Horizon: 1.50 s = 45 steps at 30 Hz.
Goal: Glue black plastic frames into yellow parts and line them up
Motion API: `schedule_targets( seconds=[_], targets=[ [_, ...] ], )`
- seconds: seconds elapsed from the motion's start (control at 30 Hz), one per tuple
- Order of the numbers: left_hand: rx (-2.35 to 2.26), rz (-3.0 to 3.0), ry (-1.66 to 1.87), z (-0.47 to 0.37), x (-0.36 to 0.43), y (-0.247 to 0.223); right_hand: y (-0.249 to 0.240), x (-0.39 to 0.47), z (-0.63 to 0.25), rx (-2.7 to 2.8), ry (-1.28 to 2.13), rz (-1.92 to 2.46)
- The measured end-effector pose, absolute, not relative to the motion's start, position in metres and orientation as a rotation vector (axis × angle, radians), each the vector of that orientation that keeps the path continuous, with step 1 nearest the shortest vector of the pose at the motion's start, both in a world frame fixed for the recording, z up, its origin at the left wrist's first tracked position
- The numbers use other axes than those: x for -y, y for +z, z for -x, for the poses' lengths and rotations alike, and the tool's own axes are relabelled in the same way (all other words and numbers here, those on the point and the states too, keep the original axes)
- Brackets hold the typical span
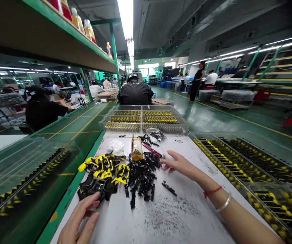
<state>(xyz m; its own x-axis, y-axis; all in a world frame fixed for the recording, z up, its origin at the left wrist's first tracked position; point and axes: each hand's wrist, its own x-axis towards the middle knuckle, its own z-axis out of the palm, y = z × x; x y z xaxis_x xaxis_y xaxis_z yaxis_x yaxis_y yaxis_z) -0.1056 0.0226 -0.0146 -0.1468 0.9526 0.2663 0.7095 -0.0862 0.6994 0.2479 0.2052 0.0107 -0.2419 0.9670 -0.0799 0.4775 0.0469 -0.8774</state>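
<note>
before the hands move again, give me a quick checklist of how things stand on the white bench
1. Left hand on the pile of black and yellow plastic housings: ok, fingertips touch its near edge.
2. Right hand reaching the heap of small black plastic clips: ok, fingers at its far right edge.
3. Whether the right hand holds something: cannot tell, something white shows at the fingertips.
4. Loose black clip lying apart on the white bench top: ok, in plain view.
5. Clear plastic trays of finished yellow and black parts at the right: ok, within the arm's side.
</note>
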Motion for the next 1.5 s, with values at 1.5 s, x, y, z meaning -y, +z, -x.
schedule_targets(
  seconds=[1.5],
  targets=[
    [-1.683,-2.503,0.598,0.072,-0.115,0.022,-0.019,-0.141,-0.257,1.862,0.991,1.324]
  ],
)
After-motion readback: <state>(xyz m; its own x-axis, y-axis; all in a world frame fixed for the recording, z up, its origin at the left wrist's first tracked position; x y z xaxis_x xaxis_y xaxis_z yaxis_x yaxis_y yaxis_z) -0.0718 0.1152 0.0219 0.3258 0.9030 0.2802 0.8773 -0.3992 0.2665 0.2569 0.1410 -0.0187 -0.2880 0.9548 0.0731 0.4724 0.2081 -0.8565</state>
